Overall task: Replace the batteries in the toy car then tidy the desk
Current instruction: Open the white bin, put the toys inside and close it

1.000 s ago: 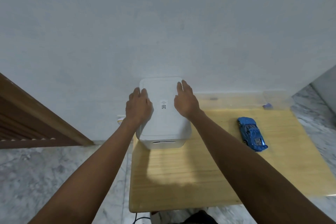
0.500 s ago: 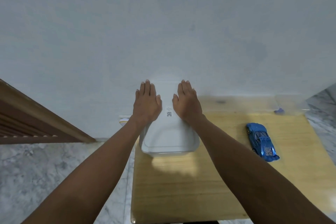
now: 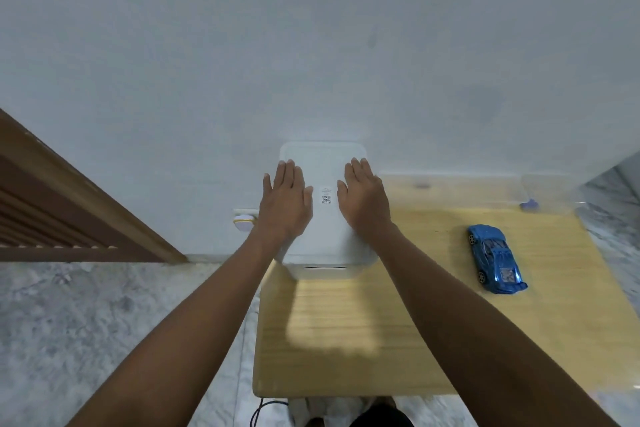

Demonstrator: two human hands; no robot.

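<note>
Both hands lie flat, fingers straight and close together, on the lid of the white rectangular plastic storage box [image 3: 325, 204] at the back left of the pale wooden desk [image 3: 398, 322], against the wall. The left hand [image 3: 285, 199] covers the lid's left half, the right hand [image 3: 365, 199] its right half, a small printed code label [image 3: 326, 199] bare between them. Neither hand curls round anything; they seem to press the lid down, so the tidying looks near its end.

The glossy blue toy sports car [image 3: 496, 257] sits on the desk at about 4 o'clock from the right hand, well apart from the box. Its long axis runs roughly from 11 to 5 o'clock, and the right hand is plainly the nearer one for any reach to it.

What the box holds is hidden under the opaque lid. Whether the car's battery cover is fitted cannot be told, as only its top shows. A small bluish object [image 3: 529, 205] at the desk's far right corner is too blurred to name, as is a pale item [image 3: 245, 222] low on the wall just left of the left wrist
</note>
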